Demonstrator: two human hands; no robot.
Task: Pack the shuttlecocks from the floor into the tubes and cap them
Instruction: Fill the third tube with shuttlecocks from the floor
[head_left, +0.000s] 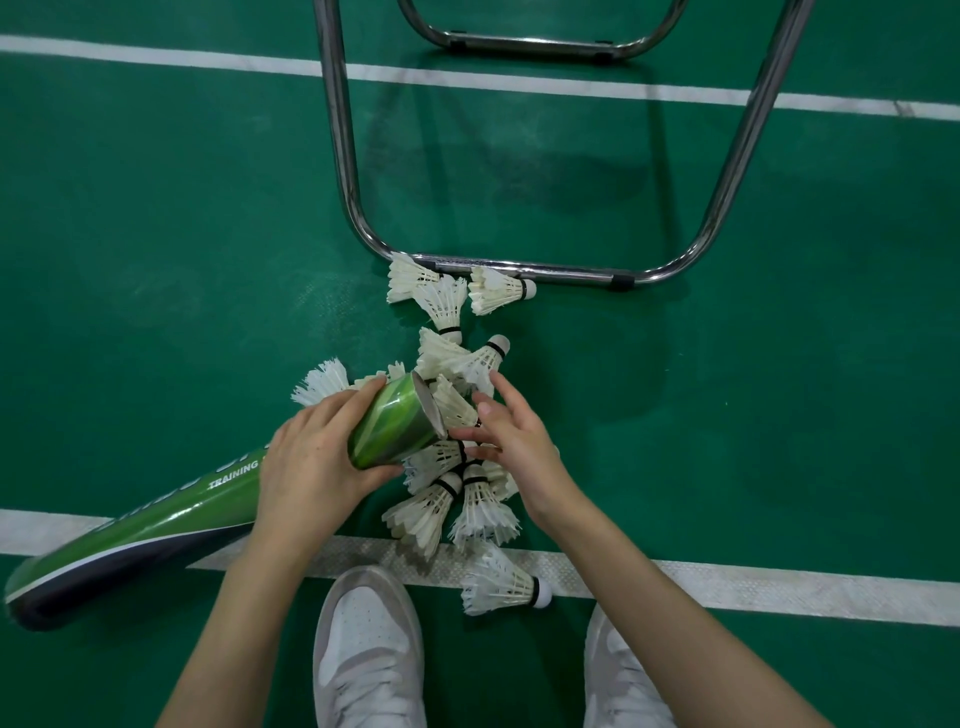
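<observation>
Green court floor (156, 234) holds many loose shuttlecocks (441, 509); left hand (311, 457) grips the uncapped tube (395, 426), right hand (511, 441) reaches open-fingered.

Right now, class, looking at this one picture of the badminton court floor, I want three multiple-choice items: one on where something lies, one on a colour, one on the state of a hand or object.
1. Where does the lone shuttlecock nearest the shoes lie?
A. on the white court line
B. inside the tube
C. under the far chair rail

2. What colour is the tube?
A. red
B. green
C. yellow

3. What is the left hand doing?
A. lying flat on the floor
B. holding a cap
C. gripping the tube near its open end

Answers:
1 A, since it rests across the white line.
2 B, since its wrap is green with white lettering.
3 C, since its fingers and thumb curl round the tube, while the right hand reaches towards the pile with spread fingers.
</observation>
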